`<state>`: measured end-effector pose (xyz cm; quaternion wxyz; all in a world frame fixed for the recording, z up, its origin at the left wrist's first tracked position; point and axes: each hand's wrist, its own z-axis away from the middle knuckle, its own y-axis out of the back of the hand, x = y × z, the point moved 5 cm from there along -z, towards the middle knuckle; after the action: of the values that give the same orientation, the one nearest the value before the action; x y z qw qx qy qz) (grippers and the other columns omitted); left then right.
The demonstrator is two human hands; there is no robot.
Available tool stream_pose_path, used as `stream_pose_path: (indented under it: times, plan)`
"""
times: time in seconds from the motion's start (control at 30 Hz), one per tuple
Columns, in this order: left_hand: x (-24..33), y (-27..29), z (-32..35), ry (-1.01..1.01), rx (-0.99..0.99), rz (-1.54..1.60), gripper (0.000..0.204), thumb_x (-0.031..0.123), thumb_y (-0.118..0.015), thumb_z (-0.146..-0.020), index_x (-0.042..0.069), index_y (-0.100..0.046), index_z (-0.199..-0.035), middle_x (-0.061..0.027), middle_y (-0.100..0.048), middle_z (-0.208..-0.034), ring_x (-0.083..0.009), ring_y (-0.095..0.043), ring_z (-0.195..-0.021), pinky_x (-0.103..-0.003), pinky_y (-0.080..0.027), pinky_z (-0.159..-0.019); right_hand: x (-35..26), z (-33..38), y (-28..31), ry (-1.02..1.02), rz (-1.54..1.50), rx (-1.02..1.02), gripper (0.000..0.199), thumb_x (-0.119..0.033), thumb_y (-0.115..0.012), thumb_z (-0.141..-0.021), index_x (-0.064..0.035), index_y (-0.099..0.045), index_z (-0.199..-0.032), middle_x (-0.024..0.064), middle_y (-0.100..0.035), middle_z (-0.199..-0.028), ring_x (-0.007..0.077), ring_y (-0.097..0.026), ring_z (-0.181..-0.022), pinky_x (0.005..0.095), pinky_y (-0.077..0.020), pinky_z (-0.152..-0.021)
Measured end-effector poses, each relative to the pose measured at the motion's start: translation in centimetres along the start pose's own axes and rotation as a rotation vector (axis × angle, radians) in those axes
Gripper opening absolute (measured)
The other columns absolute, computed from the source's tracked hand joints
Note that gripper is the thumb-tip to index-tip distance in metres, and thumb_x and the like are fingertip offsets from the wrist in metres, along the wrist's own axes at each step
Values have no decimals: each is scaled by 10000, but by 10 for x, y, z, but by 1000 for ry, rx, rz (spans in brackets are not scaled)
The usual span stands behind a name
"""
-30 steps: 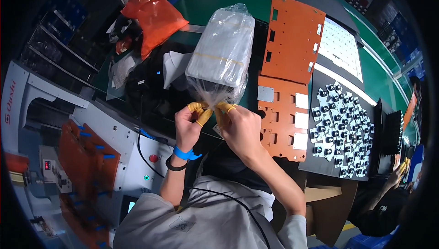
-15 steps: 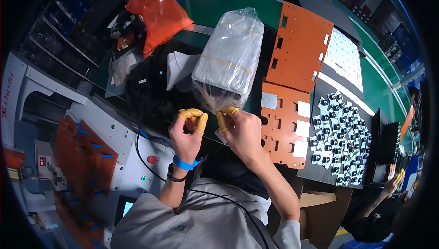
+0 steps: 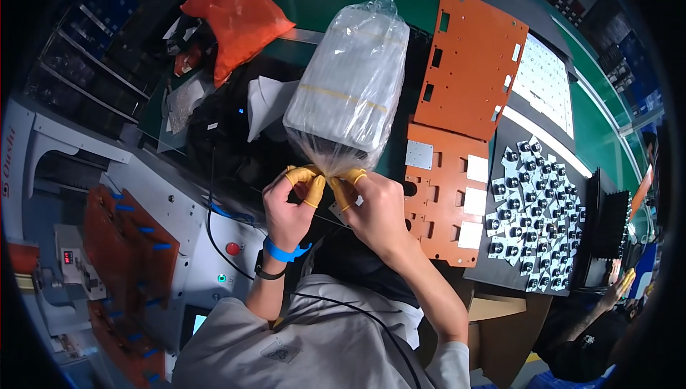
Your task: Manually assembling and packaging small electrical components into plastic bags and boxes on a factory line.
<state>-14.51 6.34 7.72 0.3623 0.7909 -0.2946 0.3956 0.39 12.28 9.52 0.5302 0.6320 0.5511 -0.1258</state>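
Between both hands (image 3: 332, 199), clear bulging bag (image 3: 351, 85) (neck pinched)

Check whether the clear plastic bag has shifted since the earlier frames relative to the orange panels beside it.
No clear shift. The clear plastic bag lies just left of the upper orange panel as before, its neck pinched by the left hand and right hand.

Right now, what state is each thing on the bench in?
Clear plastic bag: full of stacked flat parts, neck gathered shut.
Left hand: pinching the bag's neck.
Right hand: pinching the bag's neck.
Orange bag: closed, lying on the green mat.
Orange panels: lying flat, untouched.
Small metal parts: spread loose on the dark tray.
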Motion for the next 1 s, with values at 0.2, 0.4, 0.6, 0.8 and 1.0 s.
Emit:
stream_pose_path:
  times: [0.2,0.4,0.6,0.8,1.0]
  plan:
    - [-5,1,-4,-40,-26,-29,143,21,-762,-810,-23,-653,-891,-42,-609,-737,-117,-552,-607,-256,-447,-574,-11,-4,7,90,104,-30,177,-70,-721,-762,-12,-577,-677,133,-583,-648,325,-608,-597,421,-476,-534]
    - [-1,-1,-5,-73,-13,-82,151,3,-755,-765,-7,-640,-862,-32,-582,-717,-117,-542,-600,-245,-440,-571,-21,-9,5,195,256,-41,201,-105,-732,-788,-11,-584,-690,118,-590,-638,302,-619,-582,395,-491,-519]
    - [2,2,-4,-81,-3,-58,154,-5,-755,-754,-1,-641,-858,-26,-580,-718,-107,-532,-596,-240,-427,-565,-16,-11,2,109,169,-85,216,-131,-752,-779,-5,-594,-701,144,-613,-661,343,-623,-588,419,-488,-515]
    - [-1,2,-5,-57,-18,-72,153,-3,-762,-760,4,-644,-856,-22,-590,-719,-101,-530,-594,-230,-398,-554,-9,-9,-4,97,131,-62,205,-133,-757,-771,-2,-601,-755,157,-617,-668,350,-621,-575,417,-490,-518]
    - [-20,-5,-1,38,50,45,156,31,-780,-784,-7,-642,-848,-17,-594,-683,-81,-521,-594,-228,-394,-544,-1,-10,-9,104,103,-119,205,-127,-746,-776,4,-588,-773,176,-616,-669,353,-628,-588,423,-498,-526]
